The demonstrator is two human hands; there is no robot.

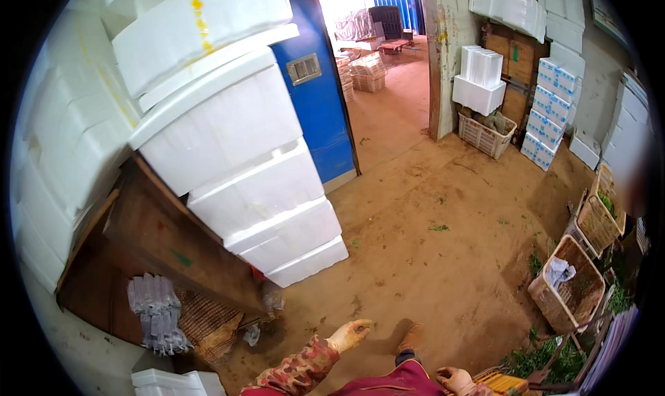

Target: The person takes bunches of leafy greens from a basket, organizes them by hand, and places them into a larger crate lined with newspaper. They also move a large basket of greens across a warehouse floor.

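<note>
My left hand (pixel 350 334), at the end of a camouflage-patterned sleeve (pixel 305 365), hangs over the brown floor with its fingers loosely bent and apart. Nothing shows in it. At the bottom edge, my right hand (pixel 454 380) is partly cut off by the frame; its fingers are loosely curled and I see nothing held in them. A yellow slatted crate (pixel 504 382) lies just right of that hand; whether they touch I cannot tell. One brown shoe (pixel 411 336) shows between my hands.
White foam boxes (pixel 253 167) stand stacked tall at left, beside a blue door panel (pixel 315 112). Plastic sleeves (pixel 154 309) lie below them. A doorway opens ahead. At right are baskets (pixel 547 299), loose greens (pixel 551 360) and a stack of blue-printed boxes (pixel 551 112).
</note>
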